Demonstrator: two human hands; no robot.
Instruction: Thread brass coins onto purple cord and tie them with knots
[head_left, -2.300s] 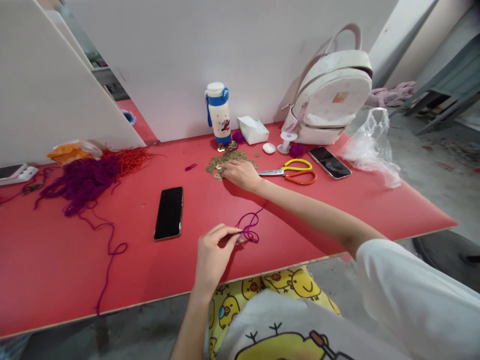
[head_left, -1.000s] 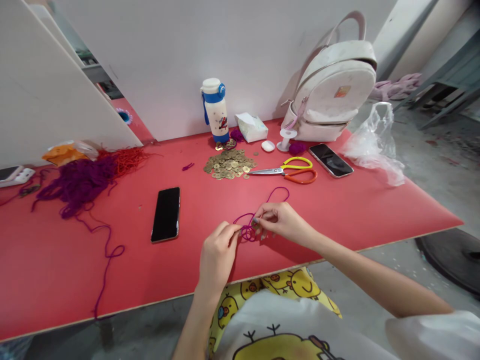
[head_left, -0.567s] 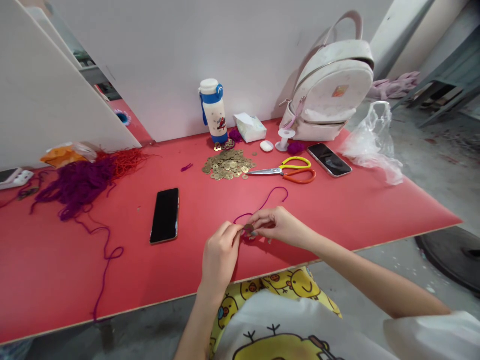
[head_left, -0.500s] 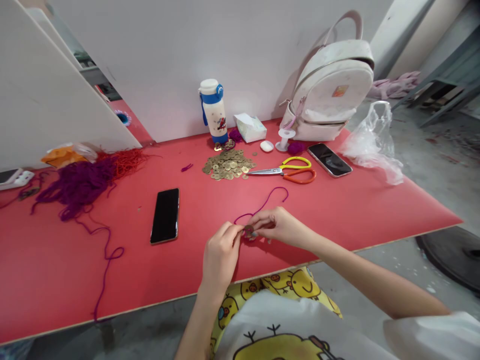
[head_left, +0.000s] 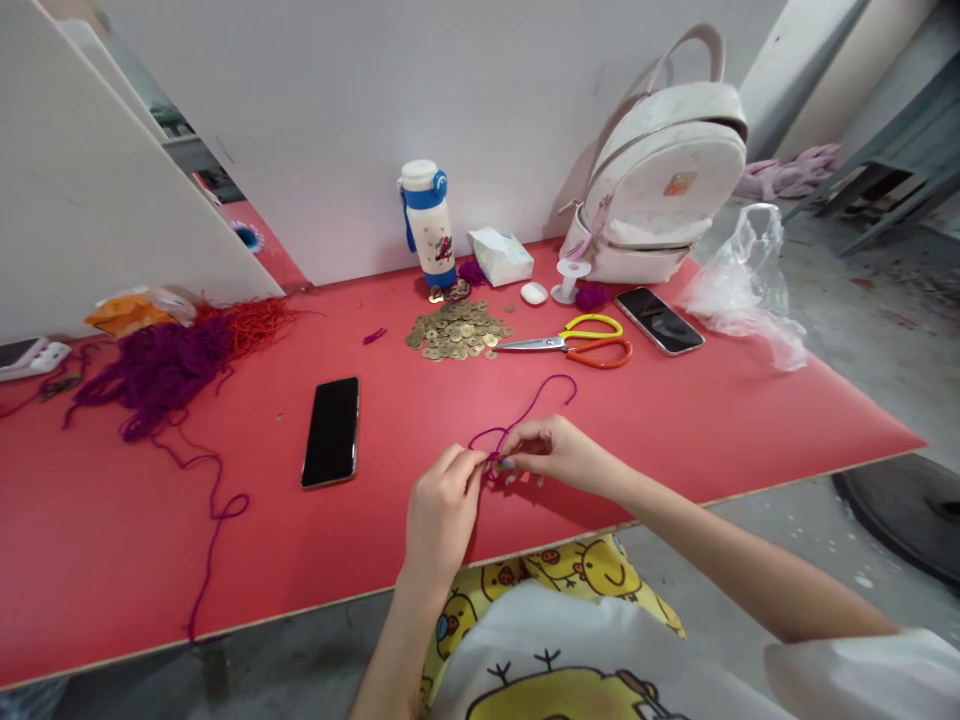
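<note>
Between the left hand (head_left: 444,498) and right hand (head_left: 559,455), there's a loopy purple cord (head_left: 493,458); left's got it pinched, can't tell if right's gripping it; probably light, soft, floppy, so I'd pinch just beside those crossed loops.

Moderately bright, diffuse light, pale sheen on the red counter (head_left: 112,530), soft shadow on the wall (head_left: 495,110) left of the backpack (head_left: 667,180), wide-angle stretching toward the edges, floor (head_left: 892,330) at right blurry
</note>
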